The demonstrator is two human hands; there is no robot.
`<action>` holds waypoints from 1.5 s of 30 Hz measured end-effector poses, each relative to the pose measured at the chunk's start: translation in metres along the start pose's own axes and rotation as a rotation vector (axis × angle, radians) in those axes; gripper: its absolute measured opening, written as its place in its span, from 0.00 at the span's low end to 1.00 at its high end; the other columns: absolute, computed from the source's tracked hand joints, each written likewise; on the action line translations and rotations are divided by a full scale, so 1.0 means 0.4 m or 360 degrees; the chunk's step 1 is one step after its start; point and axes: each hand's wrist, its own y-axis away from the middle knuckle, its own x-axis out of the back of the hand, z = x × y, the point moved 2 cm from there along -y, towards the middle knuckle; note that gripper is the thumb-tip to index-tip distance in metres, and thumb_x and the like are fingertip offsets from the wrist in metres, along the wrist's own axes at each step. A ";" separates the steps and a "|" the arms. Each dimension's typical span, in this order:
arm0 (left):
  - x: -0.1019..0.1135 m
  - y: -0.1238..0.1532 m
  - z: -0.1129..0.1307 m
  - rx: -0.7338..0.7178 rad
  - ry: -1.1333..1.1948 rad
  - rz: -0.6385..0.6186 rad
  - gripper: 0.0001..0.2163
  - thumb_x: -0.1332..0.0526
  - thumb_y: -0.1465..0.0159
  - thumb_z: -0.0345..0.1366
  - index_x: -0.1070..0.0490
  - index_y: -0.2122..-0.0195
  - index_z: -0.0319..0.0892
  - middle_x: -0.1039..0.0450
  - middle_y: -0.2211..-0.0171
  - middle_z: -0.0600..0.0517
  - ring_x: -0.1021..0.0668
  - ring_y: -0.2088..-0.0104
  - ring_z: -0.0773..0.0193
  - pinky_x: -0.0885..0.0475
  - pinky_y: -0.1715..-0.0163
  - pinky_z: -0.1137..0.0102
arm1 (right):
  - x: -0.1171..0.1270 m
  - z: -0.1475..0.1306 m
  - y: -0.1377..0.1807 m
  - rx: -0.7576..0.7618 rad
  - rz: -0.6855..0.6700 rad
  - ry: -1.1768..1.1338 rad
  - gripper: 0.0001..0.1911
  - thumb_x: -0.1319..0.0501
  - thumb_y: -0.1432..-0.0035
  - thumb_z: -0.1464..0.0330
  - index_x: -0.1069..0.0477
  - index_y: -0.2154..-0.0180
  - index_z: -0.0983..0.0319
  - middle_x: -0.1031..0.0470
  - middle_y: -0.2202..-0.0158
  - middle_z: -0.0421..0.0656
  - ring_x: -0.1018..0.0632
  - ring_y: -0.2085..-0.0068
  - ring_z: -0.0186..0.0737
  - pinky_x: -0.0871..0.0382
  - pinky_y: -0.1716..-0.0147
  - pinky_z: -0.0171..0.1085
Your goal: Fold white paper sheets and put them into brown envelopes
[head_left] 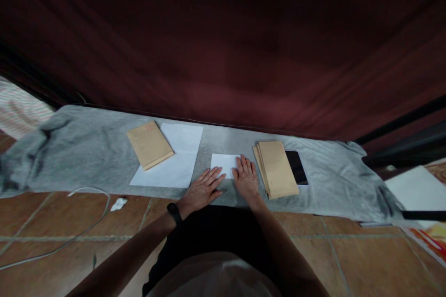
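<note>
A small white sheet of paper (223, 159), perhaps folded, lies on the grey cloth in front of me. My left hand (204, 187) rests flat with its fingertips on the sheet's left part, fingers stretched out. On the right edge of the same paper lies my right hand (245, 177), also flat with the fingers spread. Just right of that hand is a stack of brown envelopes (278, 169). Further left, another brown envelope (149, 145) overlaps a larger white sheet with a crease (181, 160).
Partly under the envelope stack is a dark-screened phone or tablet (296, 168). The grey cloth (94, 148) covers a long narrow surface before a dark red curtain (223, 65). A white cable (87, 232) and crumpled tissue (119, 204) lie on the tiled floor.
</note>
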 end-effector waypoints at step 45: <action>-0.028 0.031 0.017 -0.0045 0.0011 0.0186 0.26 0.44 0.29 0.42 0.39 0.35 0.30 0.37 0.34 0.34 0.36 0.32 0.51 0.37 0.34 0.57 | 0.036 -0.074 0.141 0.0539 -0.0193 -0.0129 0.28 0.53 0.26 0.63 0.48 0.29 0.65 0.43 0.30 0.49 0.40 0.30 0.45 0.48 0.31 0.49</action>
